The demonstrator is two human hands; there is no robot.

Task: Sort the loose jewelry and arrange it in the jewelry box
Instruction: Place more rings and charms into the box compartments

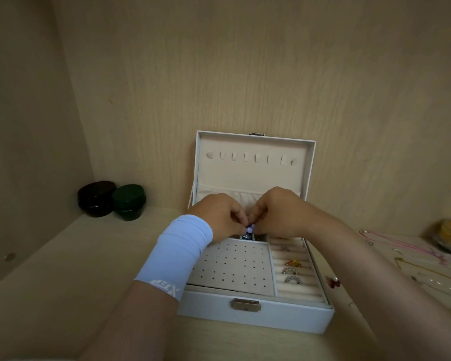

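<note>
Pale beads are pinched between the curled fingertips of the left hand and the right hand, just above the rear compartments of the open white box. The box is set against the back wall of the shelf. Rings are slotted along the box's right side. "XTEP" is printed, seen upside down, on the pale blue sleeve at the left wrist.

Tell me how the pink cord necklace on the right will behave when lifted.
The pink cord necklace lies in loose curves, so it is probably floppy and light. It lies near a thin gold chain, so it may tangle.
</note>
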